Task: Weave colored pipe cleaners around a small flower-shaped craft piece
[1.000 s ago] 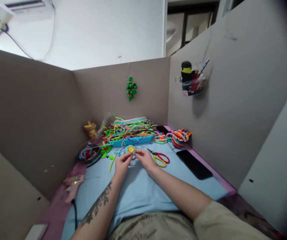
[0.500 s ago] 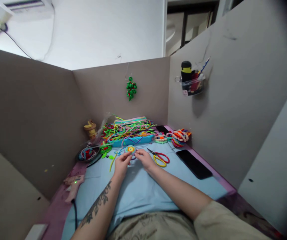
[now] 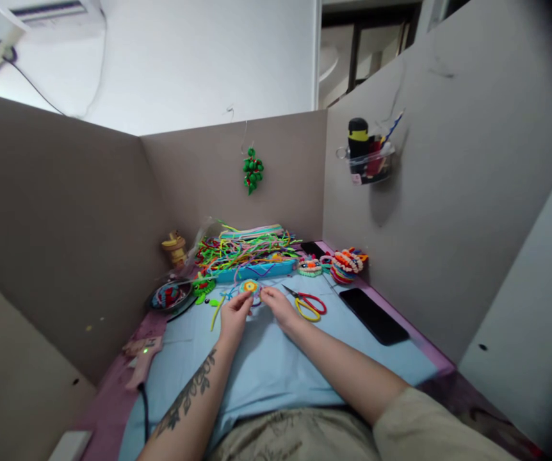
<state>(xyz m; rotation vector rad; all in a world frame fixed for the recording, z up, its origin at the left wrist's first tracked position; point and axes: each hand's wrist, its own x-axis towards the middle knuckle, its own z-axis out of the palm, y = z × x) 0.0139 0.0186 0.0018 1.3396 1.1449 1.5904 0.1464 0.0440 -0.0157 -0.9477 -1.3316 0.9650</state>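
Both my hands meet over the light blue mat (image 3: pixel 266 371) at mid table. My left hand (image 3: pixel 234 315) and my right hand (image 3: pixel 277 303) pinch a small round pipe-cleaner piece (image 3: pixel 250 287) with a yellow and orange centre and a blue rim, holding it just above the mat. Their fingers are curled closed on its edges. Red and yellow scissors (image 3: pixel 307 304) lie right beside my right hand.
A blue tray piled with coloured pipe cleaners (image 3: pixel 244 251) stands behind the hands. Finished fuzzy figures (image 3: pixel 340 262) sit at the back right, a black phone (image 3: pixel 373 314) at the right, a dark bowl (image 3: pixel 169 296) and a glue gun (image 3: pixel 140 360) at the left. Cardboard walls enclose the desk.
None but a slight shift of the fingers on the round piece.
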